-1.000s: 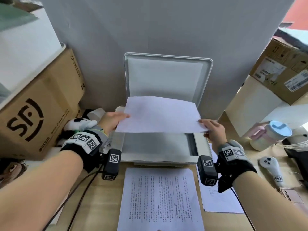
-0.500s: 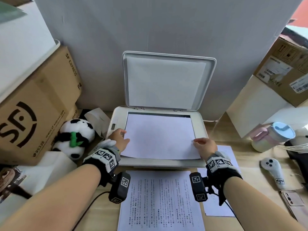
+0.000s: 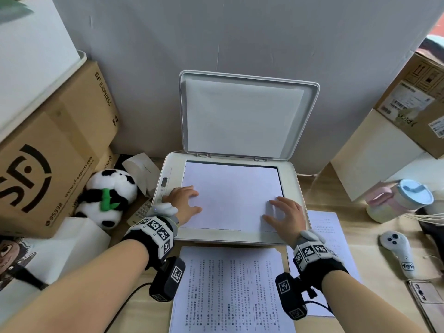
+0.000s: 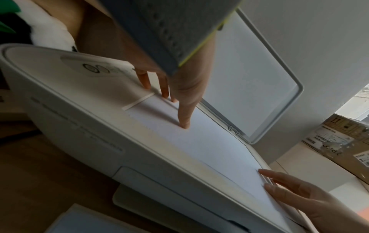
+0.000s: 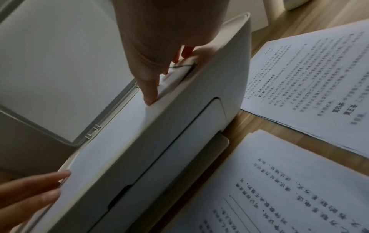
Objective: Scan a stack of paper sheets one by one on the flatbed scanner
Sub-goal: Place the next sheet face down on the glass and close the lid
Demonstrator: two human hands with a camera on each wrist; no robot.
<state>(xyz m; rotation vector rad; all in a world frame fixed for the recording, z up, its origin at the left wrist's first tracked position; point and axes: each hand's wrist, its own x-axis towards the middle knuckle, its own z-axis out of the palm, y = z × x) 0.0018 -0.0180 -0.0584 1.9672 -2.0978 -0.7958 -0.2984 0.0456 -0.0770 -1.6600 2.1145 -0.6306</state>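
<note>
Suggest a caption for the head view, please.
Both hands flatten a sheet on the open scanner.

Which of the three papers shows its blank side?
The white sheet on the scanner glass, under both hands, shows no print. The stack in front of the scanner and the sheet right of it show printed text.

We see a white flatbed scanner (image 3: 292, 203) on the wooden desk, its lid (image 3: 245, 116) raised upright. A blank-side-up sheet (image 3: 230, 195) lies flat on the glass. A printed paper stack (image 3: 230, 292) lies just before the scanner.
</note>
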